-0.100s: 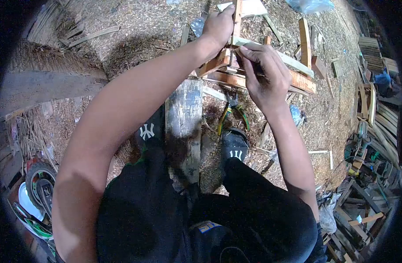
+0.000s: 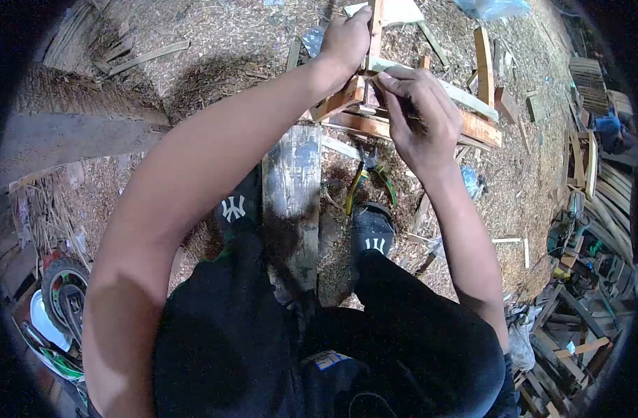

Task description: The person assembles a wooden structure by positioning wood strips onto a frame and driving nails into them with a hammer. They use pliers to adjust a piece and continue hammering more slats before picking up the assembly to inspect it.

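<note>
My left hand [image 2: 348,43] is closed around an upright wooden strip [image 2: 376,31] at the top of the view. Just right of it, my right hand [image 2: 427,111] pinches thumb and forefinger together at a joint between wooden pieces; whatever sits between the fingertips is too small to make out. Below the joint lie a short wooden block [image 2: 341,99] and a longer reddish plank [image 2: 360,124]. A pale slat [image 2: 472,101] runs off to the right behind my right hand. Pliers with green and yellow handles [image 2: 371,180] rest beneath, their handles spread.
A worn, paint-stained board [image 2: 291,181] stretches between my feet, one shoe [image 2: 372,226] beside it. Wood chips cover the ground. Scrap timber [image 2: 604,195] piles up at the right. A large beam [image 2: 82,136] juts in from the left, above a wheel [image 2: 65,289].
</note>
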### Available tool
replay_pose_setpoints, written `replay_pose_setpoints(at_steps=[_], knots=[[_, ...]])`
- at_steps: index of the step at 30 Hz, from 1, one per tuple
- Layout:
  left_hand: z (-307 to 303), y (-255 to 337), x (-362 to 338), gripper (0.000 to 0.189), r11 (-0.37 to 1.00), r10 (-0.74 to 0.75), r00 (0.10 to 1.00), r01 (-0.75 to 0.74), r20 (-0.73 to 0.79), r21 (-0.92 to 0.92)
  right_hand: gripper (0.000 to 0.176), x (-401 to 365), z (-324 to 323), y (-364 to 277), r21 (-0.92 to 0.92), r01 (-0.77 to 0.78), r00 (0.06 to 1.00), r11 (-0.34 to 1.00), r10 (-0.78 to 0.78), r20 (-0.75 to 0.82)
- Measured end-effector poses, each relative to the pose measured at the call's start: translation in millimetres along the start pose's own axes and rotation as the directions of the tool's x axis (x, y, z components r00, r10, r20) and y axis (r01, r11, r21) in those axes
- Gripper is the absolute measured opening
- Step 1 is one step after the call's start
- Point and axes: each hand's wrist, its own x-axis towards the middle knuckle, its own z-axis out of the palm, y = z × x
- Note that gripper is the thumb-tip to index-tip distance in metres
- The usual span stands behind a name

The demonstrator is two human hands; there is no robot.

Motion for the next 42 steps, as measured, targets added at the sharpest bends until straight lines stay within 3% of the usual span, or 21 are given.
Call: replay_pose_setpoints(at_steps=[10,16,20,22,26,28,32,34,38,40,41,42], knots=[[2,-7,1,0.045,0.996,0.06,0.998,-0.06,0.004,-0.061,0.022,2,-4,3,-0.003,0.033,0.999,0.999,-0.033,0.034],[3,-13,6,0.047,0.992,0.086,0.996,-0.085,0.003,-0.097,0.023,1,-5,-8,0.002,-0.096,0.995,0.995,0.096,0.034],[2,-14,7,0.048,0.989,0.099,0.995,-0.099,-0.003,-0.106,0.023,3,-5,-7,0.018,-0.102,0.994,0.995,0.102,0.032],[-1,-12,5,0.048,0.997,0.08,0.997,-0.08,0.013,0.019,0.023,3,-6,-7,-0.009,-0.092,0.995,0.996,0.092,0.036],[0,-11,5,0.047,0.991,0.108,0.994,-0.106,-0.026,0.087,0.023,2,-5,-8,0.002,-0.112,0.993,0.994,0.112,0.028],[1,-10,2,0.045,0.995,0.092,0.996,-0.093,-0.01,-0.035,0.022,3,-5,-9,0.01,-0.126,0.992,0.992,0.126,0.021],[1,-1,-5,0.043,0.991,0.079,0.996,-0.075,0.035,-0.11,0.022,2,-5,-9,0.011,-0.121,0.993,0.993,0.121,0.009],[-5,18,-24,0.042,1.0,0.004,0.995,-0.007,0.102,0.027,0.021,4,-4,-6,0.006,-0.103,0.995,0.995,0.103,0.0],[-25,0,-18,0.037,0.989,0.06,0.985,-0.08,0.16,0.121,0.019,7,-3,-2,0.013,-0.118,0.993,0.993,0.118,0.006],[-36,-2,-26,0.035,0.86,0.334,0.938,-0.345,0.098,0.375,0.017,9,-4,-3,0.001,-0.13,0.991,0.992,0.13,0.026],[-46,1,-28,0.03,0.753,0.418,0.898,-0.425,0.134,0.502,0.017,9,-3,-1,0.002,-0.131,0.991,0.991,0.131,0.024],[-53,7,-34,0.03,0.752,0.419,0.898,-0.427,0.136,0.503,0.016,9,-2,2,0.002,-0.112,0.994,0.994,0.112,0.01]])
